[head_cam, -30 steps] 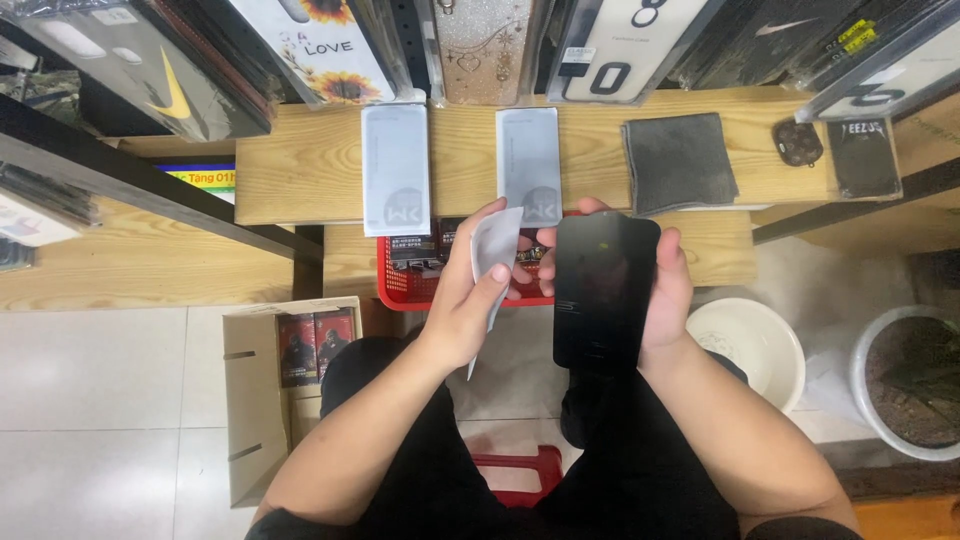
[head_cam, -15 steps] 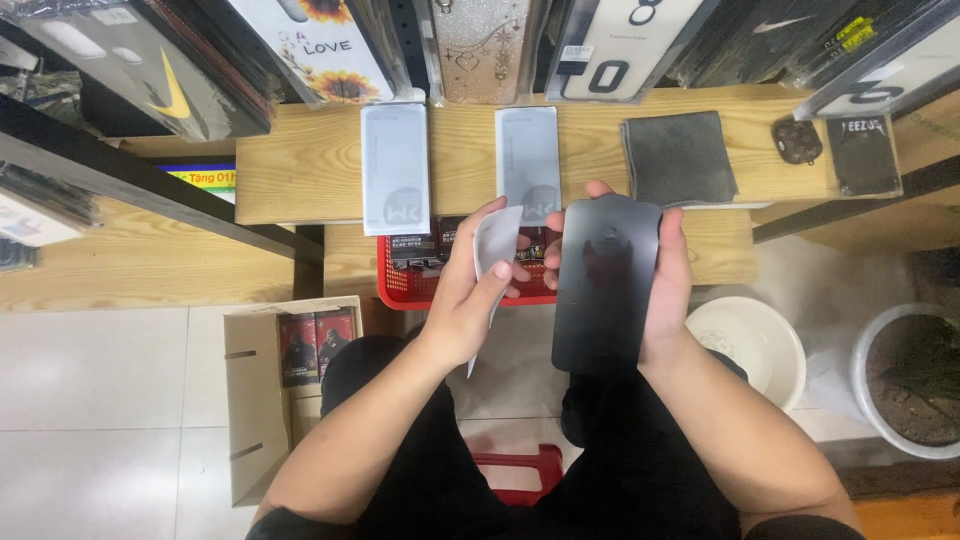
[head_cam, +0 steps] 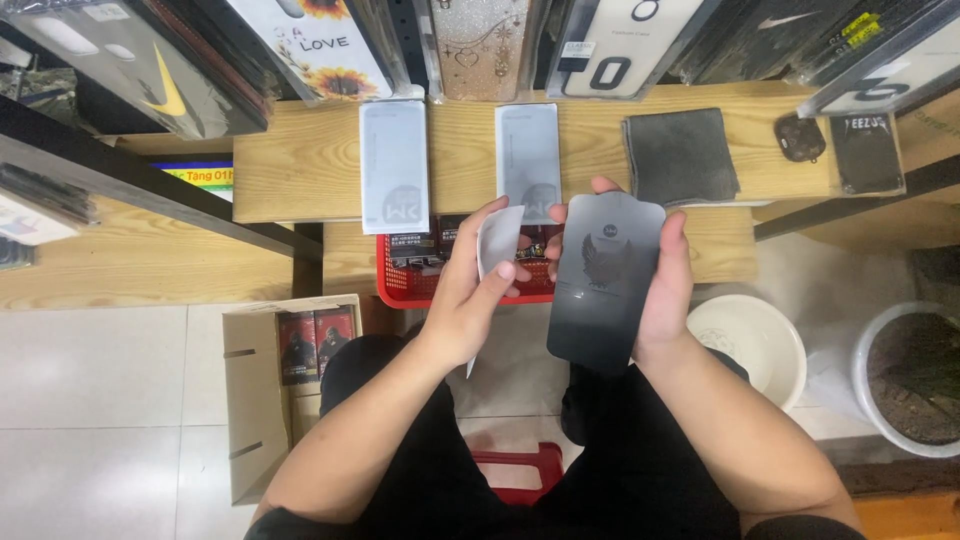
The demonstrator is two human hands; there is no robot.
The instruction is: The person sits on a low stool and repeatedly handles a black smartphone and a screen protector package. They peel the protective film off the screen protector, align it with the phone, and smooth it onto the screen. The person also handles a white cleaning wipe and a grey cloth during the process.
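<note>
My right hand (head_cam: 668, 290) holds a dark, glossy phone-shaped screen protector (head_cam: 603, 283) upright by its edges, over my lap. My left hand (head_cam: 465, 300) pinches a thin, pale, curled film sheet (head_cam: 495, 245) just left of the dark sheet. Both are held in front of a red basket (head_cam: 405, 292) of small boxes. On the wooden shelf behind lie two grey-white protector packets (head_cam: 394, 165) (head_cam: 528, 158) and a dark cloth (head_cam: 680, 155).
Phone cases hang in a row above the shelf (head_cam: 300, 170). A cardboard box (head_cam: 258, 400) with small packs stands on the tiled floor at left. A white bucket (head_cam: 755, 345) and a second tub (head_cam: 905, 375) stand at right. A red stool (head_cam: 520, 470) is under me.
The dark sheet has tilted from edge-dark to catching light, showing a grey sheen and a printed emblem. My left hand with the pale film stays beside it.
</note>
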